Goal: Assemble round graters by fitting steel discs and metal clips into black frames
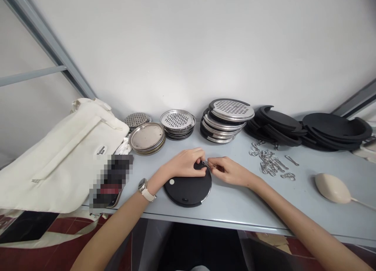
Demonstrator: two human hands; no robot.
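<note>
A round black disc [185, 190] with a metal edge showing on its right side lies flat at the table's front. My left hand [186, 163] rests over its upper part, fingers curled at a small metal wire clip [207, 164]. From the right, my right hand [227, 170] pinches the same clip at the disc's upper right edge. My fingers partly hide the clip, and whether it is hooked to the disc cannot be made out. Several loose wire clips [268, 161] lie to the right of my right hand.
Along the wall stand stacked metal grater discs [178, 120], plain metal discs [147, 136], graters in black rims [226, 116] and black round holders [279, 122]. A white bag [64, 157] and a blurred-out item [111, 181] lie left. A beige computer mouse [331, 188] sits right.
</note>
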